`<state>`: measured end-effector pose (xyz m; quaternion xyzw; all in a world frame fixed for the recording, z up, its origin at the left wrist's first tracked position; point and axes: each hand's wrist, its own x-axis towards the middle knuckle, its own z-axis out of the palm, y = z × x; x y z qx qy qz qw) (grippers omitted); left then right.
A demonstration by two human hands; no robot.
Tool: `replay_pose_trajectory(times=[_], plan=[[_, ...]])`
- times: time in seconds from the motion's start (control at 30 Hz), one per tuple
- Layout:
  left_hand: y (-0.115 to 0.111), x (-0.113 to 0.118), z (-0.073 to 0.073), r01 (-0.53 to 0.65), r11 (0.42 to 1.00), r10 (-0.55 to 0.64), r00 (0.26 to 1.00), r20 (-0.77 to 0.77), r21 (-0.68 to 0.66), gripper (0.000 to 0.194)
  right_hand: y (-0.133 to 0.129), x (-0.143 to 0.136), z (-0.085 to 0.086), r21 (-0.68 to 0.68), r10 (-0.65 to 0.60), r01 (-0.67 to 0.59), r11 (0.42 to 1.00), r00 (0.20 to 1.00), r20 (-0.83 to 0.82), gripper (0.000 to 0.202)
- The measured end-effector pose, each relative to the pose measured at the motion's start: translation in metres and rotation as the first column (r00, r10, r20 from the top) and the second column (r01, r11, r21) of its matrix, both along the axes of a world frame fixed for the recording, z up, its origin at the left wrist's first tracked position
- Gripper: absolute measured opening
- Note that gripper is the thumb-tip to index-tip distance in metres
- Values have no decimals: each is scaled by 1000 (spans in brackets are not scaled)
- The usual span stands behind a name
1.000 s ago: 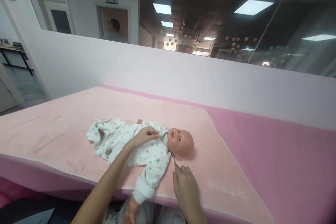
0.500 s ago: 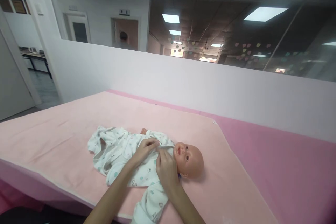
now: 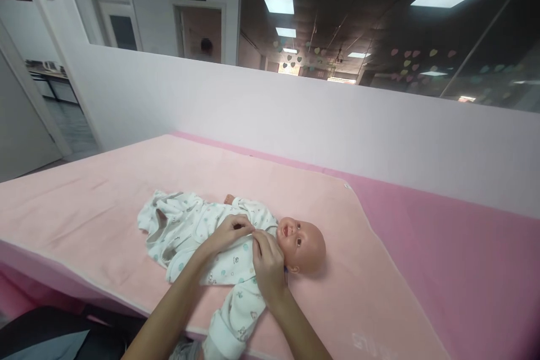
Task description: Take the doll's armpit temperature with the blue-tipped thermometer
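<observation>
A baby doll (image 3: 306,244) lies on its back on a peach cloth, head to the right. It wears a white baby outfit (image 3: 230,270) with small green and grey prints. Over the chest, my left hand (image 3: 233,230) pinches the front of the outfit between thumb and fingers. My right hand (image 3: 269,261) is closed on the same fabric near the neck, its fingertips almost touching the left ones. Whether a fastener sits between the fingertips is hidden. One sleeve (image 3: 238,315) stretches toward me; a small doll hand (image 3: 229,199) shows from the far sleeve.
The peach cloth (image 3: 105,191) covers a table with a pink surface (image 3: 422,225) at the right. Behind stands a white half wall (image 3: 295,118) with a window above. An open doorway (image 3: 63,101) is at the left.
The view has tilted down slightly. My fingertips have come closer together over the chest, the left hand's fingers curling more tightly. The doll stays in place.
</observation>
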<state>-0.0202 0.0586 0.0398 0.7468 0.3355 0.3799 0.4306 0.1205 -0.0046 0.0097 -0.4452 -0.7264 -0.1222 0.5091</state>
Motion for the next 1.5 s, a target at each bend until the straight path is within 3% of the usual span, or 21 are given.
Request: replay_pose_trajectory(times=[0.2,0.47,0.8,1.1,1.5], plan=[[-7,-4,6,39,995,-34,998,-58,86,23,-2,-2,2,-45,-94,98,994,992,86,23],[-8,-2,5,29,996,-22,996,-82,82,21,-3,-5,8,-145,-86,92,985,995,43,25],[-6,-1,2,102,993,-98,992,-74,54,30,1,-7,2,-129,-44,33,991,996,-77,25],[-6,0,1,51,994,-44,996,-74,95,28,1,-6,-2,-142,-15,3,990,997,-78,33],[-9,-1,3,25,996,-24,1000,-13,81,21,1,-8,-1,-148,46,-78,986,977,-209,26]])
